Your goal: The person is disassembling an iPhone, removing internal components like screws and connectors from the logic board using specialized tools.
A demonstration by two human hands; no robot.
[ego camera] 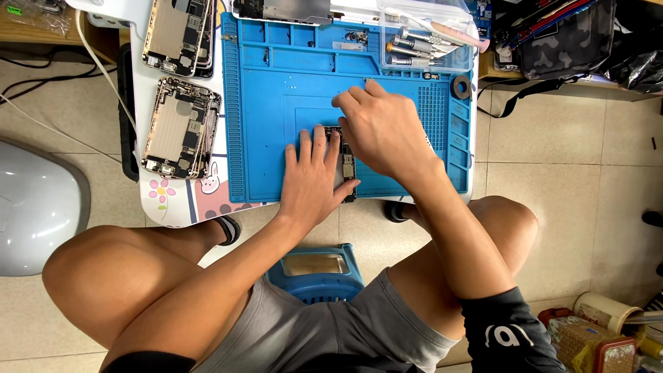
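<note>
Fingers pressing opened phone, mat front edge

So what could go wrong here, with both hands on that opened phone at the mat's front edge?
The opened phone lies near the front edge of the blue repair mat; a push from the left hand could slide it off. The right hand hides the work spot, so small parts might slip unnoticed.

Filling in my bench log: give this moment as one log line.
left hand: flat on opened phone | right hand: fingertips at phone's top | surface: blue mat | nearby: two stripped phone housings
</note>
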